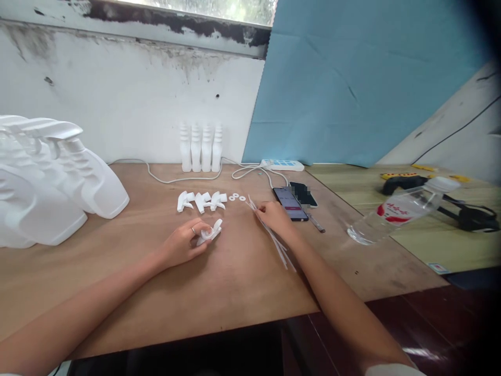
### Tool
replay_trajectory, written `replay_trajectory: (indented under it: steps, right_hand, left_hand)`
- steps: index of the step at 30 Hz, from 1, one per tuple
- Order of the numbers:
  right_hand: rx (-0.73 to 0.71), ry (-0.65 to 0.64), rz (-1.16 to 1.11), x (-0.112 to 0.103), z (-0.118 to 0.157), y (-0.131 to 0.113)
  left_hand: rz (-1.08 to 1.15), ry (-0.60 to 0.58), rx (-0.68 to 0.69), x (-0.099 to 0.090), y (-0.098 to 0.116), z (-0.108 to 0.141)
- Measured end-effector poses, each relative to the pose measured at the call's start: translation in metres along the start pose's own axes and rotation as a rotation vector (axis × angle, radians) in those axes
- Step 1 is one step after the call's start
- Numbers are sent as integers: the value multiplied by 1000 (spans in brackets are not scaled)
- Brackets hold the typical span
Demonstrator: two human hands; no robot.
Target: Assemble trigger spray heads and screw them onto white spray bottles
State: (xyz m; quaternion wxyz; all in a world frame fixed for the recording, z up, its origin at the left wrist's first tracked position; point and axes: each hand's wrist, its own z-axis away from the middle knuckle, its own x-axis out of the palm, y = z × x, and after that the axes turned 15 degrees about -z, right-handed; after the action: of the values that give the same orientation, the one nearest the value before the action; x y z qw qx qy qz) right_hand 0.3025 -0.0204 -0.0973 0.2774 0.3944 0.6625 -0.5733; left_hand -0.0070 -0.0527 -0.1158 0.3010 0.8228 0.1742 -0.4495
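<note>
My left hand point(186, 241) is closed round a white trigger spray head point(213, 230), low over the table, and its fingers cover part of the head. To its right, my right hand point(274, 215) pinches the far ends of some thin white plastic tubes point(278, 247). These tubes lie loosely fanned on the table, their near ends pointing towards me. Beyond my left hand, three more white spray heads point(202, 201) sit in a row. Several small white ring washers point(242, 198) lie between that row and the tube tips.
Large white bottles point(47, 193) crowd the left side. Several slim white bottles point(201, 151) stand by the wall. A power strip point(284, 165) with cables, a phone point(290, 203), a dark phone-like object point(304, 194) and a tilted-looking clear bottle point(399, 214) are at the right.
</note>
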Motion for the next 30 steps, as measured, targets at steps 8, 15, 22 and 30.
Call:
replay_trajectory:
  steps: [8,15,22,30]
  right_hand:
    - [-58,147,-219,-5,-1,1]
    - [-146,179,-611,-14,0,-13]
    - [-63,-76,-1415,-3,14,-47]
    - [-281,-321,-1330,23,38,-106]
  left_hand:
    - [36,-59,-126,-1,4,2]
    - [162,-71,-135,-5,6,-3]
    - [177,-119,-91,-7,2,-9]
    - [214,-76,-46,-4,1,-8]
